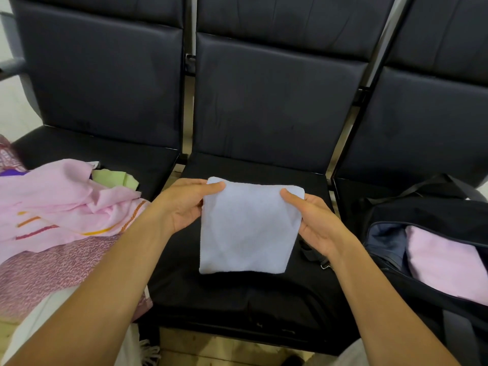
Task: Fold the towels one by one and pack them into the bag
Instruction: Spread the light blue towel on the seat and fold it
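Both hands are on a folded pale blue towel, held up over the middle black seat of the bench. The left hand has its grip on the upper left corner, thumb pinching on top, and the right hand grips the upper right edge the same way. The black bag sits open on the right seat with a pink towel already inside. A messy pile of pink towels lies on the left seat.
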A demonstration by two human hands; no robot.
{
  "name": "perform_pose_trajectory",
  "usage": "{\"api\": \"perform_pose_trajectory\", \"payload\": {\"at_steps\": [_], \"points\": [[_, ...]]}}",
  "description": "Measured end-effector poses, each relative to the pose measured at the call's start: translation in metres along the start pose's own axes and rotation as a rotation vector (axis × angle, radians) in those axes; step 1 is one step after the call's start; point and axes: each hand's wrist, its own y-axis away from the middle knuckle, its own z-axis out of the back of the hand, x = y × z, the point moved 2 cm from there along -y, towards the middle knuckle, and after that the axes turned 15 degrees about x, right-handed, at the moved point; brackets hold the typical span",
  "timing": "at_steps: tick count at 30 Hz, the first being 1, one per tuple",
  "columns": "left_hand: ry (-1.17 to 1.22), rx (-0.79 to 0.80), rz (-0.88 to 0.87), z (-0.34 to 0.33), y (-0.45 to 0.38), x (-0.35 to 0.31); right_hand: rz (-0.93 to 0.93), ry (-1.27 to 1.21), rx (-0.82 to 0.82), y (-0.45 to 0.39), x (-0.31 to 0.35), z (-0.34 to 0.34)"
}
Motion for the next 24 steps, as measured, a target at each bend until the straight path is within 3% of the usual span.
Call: {"api": "perform_pose_trajectory", "payload": {"at_steps": [3, 11, 15, 17, 20, 22, 24], "points": [[-0.062, -0.005, -0.023, 0.001, 0.0, -0.001, 0.022, 0.038, -0.024, 0.0, 0.0, 0.003], [0.479, 0.161, 0.149, -0.018, 0.0, 0.016, -0.078, -0.017, -0.077, -0.002, -0.002, -0.001], [0.378, 0.09, 0.171, -0.023, -0.001, 0.019, -0.104, -0.023, -0.079, -0.002, -0.002, -0.002], [0.269, 0.054, 0.093, -0.021, -0.004, 0.018, -0.06, -0.005, -0.044, 0.001, -0.001, -0.003], [-0.126, 0.057, -0.297, -0.019, -0.007, 0.007, 0.202, 0.039, 0.029, 0.006, 0.008, -0.003], [-0.28, 0.175, -0.524, -0.019, -0.004, 0.0, 0.346, 0.103, 0.048, 0.011, 0.013, -0.002], [-0.37, 0.299, -0.592, -0.016, -0.003, -0.001, 0.389, 0.124, 0.099, 0.013, 0.012, -0.001]]}}
